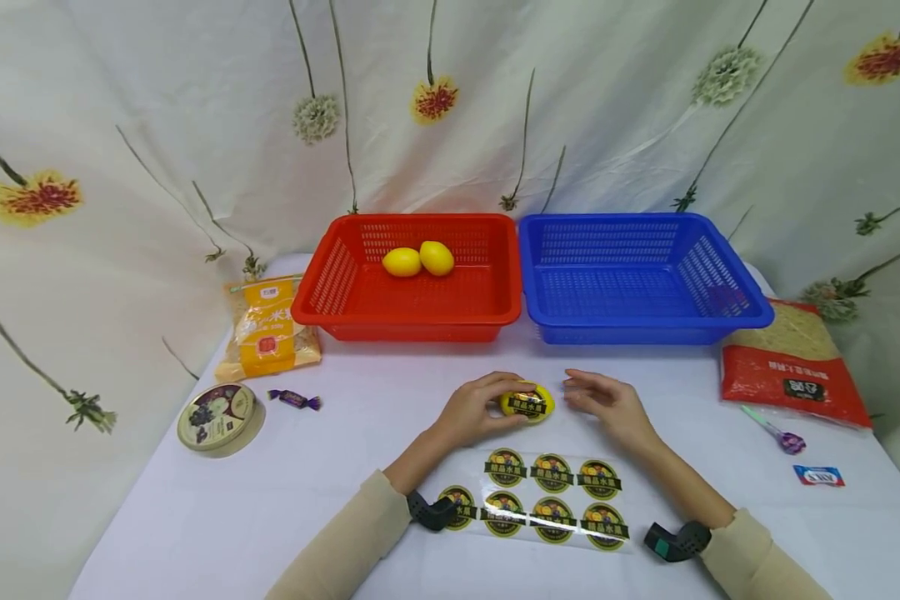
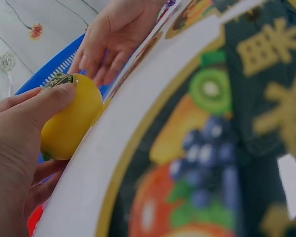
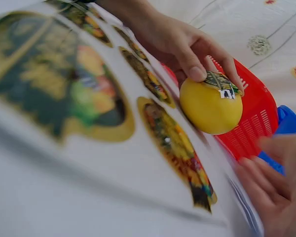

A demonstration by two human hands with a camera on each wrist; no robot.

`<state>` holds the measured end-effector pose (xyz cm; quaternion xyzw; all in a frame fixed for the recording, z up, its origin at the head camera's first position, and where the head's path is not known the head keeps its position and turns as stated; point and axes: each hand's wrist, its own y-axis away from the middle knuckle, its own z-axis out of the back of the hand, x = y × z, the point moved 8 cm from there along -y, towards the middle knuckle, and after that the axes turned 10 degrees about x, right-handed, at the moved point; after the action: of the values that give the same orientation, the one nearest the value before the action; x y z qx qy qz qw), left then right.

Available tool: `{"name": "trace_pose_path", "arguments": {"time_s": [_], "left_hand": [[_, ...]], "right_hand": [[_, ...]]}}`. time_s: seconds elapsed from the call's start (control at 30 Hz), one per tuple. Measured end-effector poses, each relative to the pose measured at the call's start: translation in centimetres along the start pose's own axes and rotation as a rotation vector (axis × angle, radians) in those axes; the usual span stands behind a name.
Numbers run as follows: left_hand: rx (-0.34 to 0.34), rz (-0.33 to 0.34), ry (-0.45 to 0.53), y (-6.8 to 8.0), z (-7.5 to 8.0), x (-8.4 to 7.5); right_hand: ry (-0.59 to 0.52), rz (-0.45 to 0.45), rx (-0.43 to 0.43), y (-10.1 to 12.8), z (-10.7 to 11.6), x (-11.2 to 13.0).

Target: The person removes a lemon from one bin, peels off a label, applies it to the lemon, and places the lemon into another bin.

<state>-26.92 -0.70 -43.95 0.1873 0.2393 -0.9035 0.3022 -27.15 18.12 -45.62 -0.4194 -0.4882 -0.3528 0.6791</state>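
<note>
My left hand (image 1: 474, 408) grips a yellow lemon (image 1: 528, 403) on the white table, thumb and fingers curled round it; a round dark sticker (image 3: 221, 82) sits on its top. The same lemon (image 2: 69, 118) shows in the left wrist view under my left thumb (image 2: 44, 101). My right hand (image 1: 603, 400) lies just right of the lemon with loosely bent fingers, holding nothing. A clear sheet of round fruit stickers (image 1: 543, 496) lies in front of both hands. Two more lemons (image 1: 418, 259) sit in the red basket (image 1: 330, 287).
A blue basket (image 1: 727, 287) stands right of the red one. At left are an orange bag (image 1: 268, 327), a round tin (image 1: 220, 418) and a purple candy (image 1: 296, 400). At right lie a red noodle bag (image 1: 791, 362), a purple-tipped lollipop (image 1: 776, 431) and a small blue packet (image 1: 819, 476).
</note>
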Motion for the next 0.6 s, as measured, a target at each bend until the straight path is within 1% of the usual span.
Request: {"name": "trace_pose_path", "arguments": {"time_s": [0.07,0.13,0.17,0.23,0.3,0.37,0.5,0.6], "left_hand": [[0.008,0.012,0.009,0.0,0.0,0.1],[0.007,0.005,0.041,0.0,0.0,0.0],[0.003,-0.003,0.061,0.0,0.1,0.0],[-0.007,-0.023,0.095,0.0,0.1,-0.1],[-0.013,-0.047,0.127,-0.2,0.2,-0.2],[-0.007,-0.06,0.15,-0.3,0.4,-0.2],[0.014,-0.049,0.232,-1.2,1.2,-0.3],[-0.009,-0.036,0.3,-2.6,2.6,-0.8]], "right_hand": [[-0.039,0.07,-0.213,0.8,2.2,0.9],[-0.06,0.129,-0.438,1.9,4.5,1.8],[-0.093,0.164,-0.531,2.4,5.6,2.1],[-0.141,0.206,-0.676,3.1,7.5,2.8],[-0.182,0.223,-0.766,3.5,9.2,3.3],[-0.211,0.214,-0.822,3.5,10.8,3.5],[-0.256,0.098,-0.915,3.1,13.0,2.8],[-0.312,0.03,-0.964,2.8,13.7,1.8]]}}
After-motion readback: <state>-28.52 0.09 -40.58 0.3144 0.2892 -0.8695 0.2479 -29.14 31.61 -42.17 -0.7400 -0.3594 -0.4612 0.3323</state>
